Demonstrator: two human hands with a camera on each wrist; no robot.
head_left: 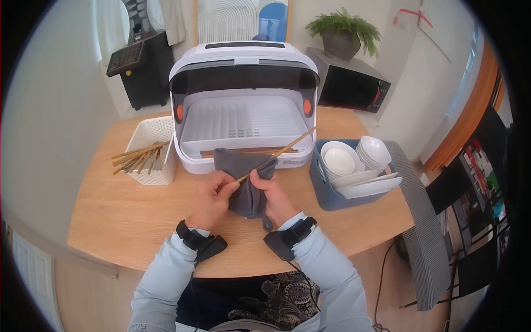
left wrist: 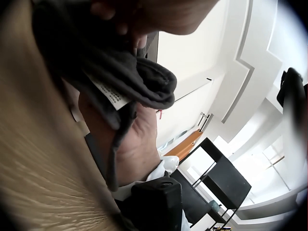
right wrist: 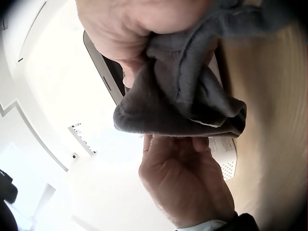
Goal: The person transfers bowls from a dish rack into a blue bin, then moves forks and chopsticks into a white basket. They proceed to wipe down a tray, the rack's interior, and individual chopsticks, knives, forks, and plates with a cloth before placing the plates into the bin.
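Observation:
A wooden chopstick [head_left: 293, 143] slants up to the right in the head view, its middle wrapped by a grey cloth [head_left: 246, 202]. My left hand [head_left: 210, 198] pinches the chopstick's lower end between thumb and fingers. On the other side, my right hand [head_left: 275, 197] grips the cloth around the chopstick, thumb lying on top. Folds of the cloth hang below both hands, and a white label [left wrist: 108, 91] shows on it in the left wrist view. Behind the cloth, several chopsticks [head_left: 276, 150] lie along the front of a white dish cabinet [head_left: 191, 160] whose lid is raised.
A white perforated basket [head_left: 160, 176] with several chopsticks [head_left: 138, 156] stands left of the cabinet. To the right, a blue-grey bin [head_left: 329, 200] holds white bowls [head_left: 374, 152] and plates [head_left: 369, 187]. A microwave [head_left: 354, 86] with a potted plant [head_left: 341, 41] stands behind the table [head_left: 116, 221].

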